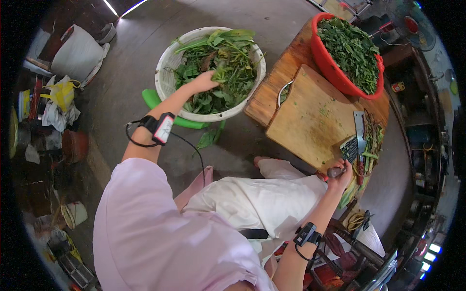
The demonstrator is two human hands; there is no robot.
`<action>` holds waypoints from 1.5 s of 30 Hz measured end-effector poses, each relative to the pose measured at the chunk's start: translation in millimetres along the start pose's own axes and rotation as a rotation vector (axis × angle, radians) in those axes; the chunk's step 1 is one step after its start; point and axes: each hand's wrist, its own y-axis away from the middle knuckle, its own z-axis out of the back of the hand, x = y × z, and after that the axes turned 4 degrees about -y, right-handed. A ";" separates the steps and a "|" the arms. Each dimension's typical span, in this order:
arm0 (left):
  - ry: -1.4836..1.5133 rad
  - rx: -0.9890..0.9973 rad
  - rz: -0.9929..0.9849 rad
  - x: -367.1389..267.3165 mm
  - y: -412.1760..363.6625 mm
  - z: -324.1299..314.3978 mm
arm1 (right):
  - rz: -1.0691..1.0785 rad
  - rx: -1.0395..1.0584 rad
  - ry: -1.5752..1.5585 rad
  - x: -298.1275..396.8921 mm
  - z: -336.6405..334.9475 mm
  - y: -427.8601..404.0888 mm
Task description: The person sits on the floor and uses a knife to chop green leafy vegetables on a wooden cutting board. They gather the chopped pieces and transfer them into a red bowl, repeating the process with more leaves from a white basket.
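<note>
My left hand [204,82] is over a white plastic basket [160,78], its fingers closed on a tuft of leafy greens [219,75]. More stems and leaves [233,54] fill the basket beneath it. At the near right corner of a wooden cutting board [309,116], my right hand [341,176] grips the dark handle [335,171] of a knife. Its blade [349,148] points away from me, and its surface looks dark and patterned. Just to the right lies a cleaver [359,131] with a brown handle, beside a heap of stems [373,140].
A red basin [316,54] of chopped greens stands on the wooden table [287,62] behind the board. Something green [193,123] supports the basket, and a loose leaf [206,139] lies on the floor. Bags [62,102] and containers line the left; a fan [411,25] stands far right.
</note>
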 end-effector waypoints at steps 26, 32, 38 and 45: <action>-0.216 -0.833 0.059 -16.6 40.6 65.0 | -0.130 0.090 -0.117 -2.3 -10.1 12.6; -0.168 -0.705 0.233 13.5 25.2 70.1 | -0.118 0.073 -0.092 -7.0 -13.3 14.1; 0.092 -0.477 0.096 40.7 2.8 57.2 | -0.047 0.028 -0.035 -3.2 -9.7 3.8; -0.905 -0.195 -0.355 47.2 13.1 33.8 | -0.044 0.008 -0.025 -1.8 0.5 -2.4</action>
